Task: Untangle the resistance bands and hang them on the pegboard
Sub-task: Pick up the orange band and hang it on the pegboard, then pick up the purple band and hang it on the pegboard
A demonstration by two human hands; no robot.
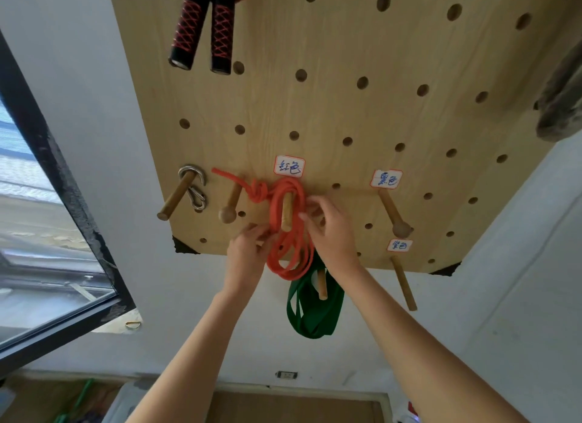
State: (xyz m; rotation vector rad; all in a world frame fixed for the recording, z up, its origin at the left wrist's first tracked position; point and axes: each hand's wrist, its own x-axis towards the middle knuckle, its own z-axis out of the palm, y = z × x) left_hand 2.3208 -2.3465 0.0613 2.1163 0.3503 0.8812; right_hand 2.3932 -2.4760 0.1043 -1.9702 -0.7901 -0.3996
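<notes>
An orange resistance band [285, 233], coiled in several loops with a knot and a tail at its left, hangs over a wooden peg [286, 213] on the wooden pegboard [346, 107]. My left hand [247, 252] pinches the loops at their lower left. My right hand [330, 230] holds the loops on the right side of the peg with curled fingers. A green band [311, 312] hangs from a lower peg [322, 285], partly behind the orange loops and my right wrist.
White handwritten labels [289, 165] sit above some pegs. Bare pegs [395, 213] stand to the right. Metal carabiners [193, 186] hang on a left peg, and black jump-rope handles [201, 29] hang at top. A window [47, 233] is at left.
</notes>
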